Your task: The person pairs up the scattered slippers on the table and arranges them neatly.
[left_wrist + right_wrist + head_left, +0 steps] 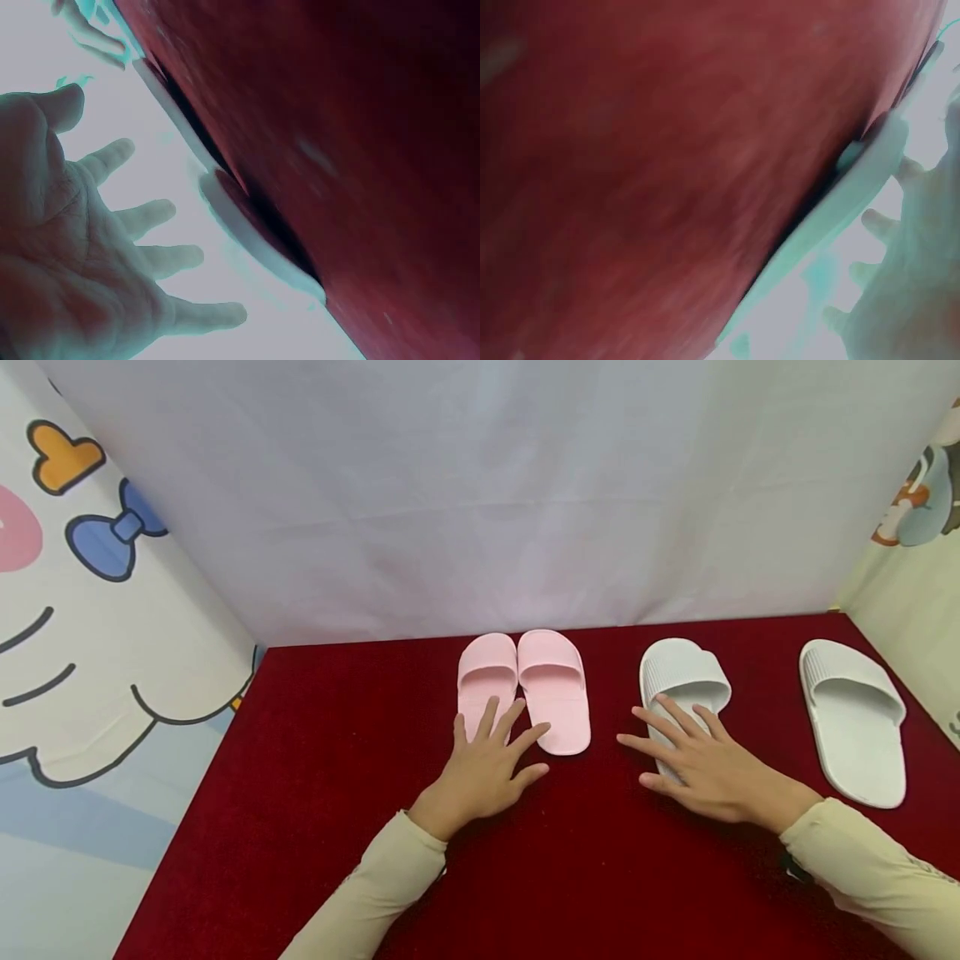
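With fingers spread, my left hand (480, 777) reaches over the lower ends of two pink slippers, the left one (487, 652) and the right one (557, 714), which lie side by side. In the left wrist view that hand (67, 247) shows its bare palm, apart from the slipper edges. My right hand (708, 768), also spread, overlaps a white slipper (678, 666) with a ribbed strap and hides much of its sole. The right wrist view shows the slipper's side edge (832, 214) close to those fingers. Neither hand holds anything.
A second white slipper (860, 739) lies apart at the right. All rest on a dark red cloth surface (337, 743). A pale curtain (465, 502) rises behind it, with a cartoon-printed sheet (82, 668) on the left and another printed sheet (915, 602) on the right.
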The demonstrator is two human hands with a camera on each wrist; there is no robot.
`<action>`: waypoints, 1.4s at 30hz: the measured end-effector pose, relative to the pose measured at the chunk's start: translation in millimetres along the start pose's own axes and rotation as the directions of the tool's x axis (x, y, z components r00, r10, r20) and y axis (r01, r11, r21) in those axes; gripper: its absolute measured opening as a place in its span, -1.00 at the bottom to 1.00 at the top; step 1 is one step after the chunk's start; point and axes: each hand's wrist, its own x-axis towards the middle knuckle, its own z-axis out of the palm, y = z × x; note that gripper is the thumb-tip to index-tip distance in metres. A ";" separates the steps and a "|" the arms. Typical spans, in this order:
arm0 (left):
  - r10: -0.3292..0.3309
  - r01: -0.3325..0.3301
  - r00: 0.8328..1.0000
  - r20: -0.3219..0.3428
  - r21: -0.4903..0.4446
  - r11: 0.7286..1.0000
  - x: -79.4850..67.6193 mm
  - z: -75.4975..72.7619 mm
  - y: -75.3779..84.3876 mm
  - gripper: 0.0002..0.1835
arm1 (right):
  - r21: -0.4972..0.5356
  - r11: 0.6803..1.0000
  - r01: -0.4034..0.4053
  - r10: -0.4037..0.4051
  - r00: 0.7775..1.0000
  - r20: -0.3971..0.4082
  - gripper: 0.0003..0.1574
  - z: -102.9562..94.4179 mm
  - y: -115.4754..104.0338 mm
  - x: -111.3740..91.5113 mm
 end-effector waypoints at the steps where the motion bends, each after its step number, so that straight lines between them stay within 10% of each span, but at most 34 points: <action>1: 0.003 -0.003 1.000 0.004 0.007 1.000 2.0 0.1 3.5 -0.38 | -0.002 1.000 0.001 -0.001 1.000 -0.005 -0.35 -0.4 2.8 -1.9; 42: 0.123 -0.126 0.992 0.028 0.116 0.985 74.0 3.1 101.6 -0.37 | -0.062 0.990 -0.124 0.113 0.982 -0.153 -0.24 -14.1 122.7 -79.9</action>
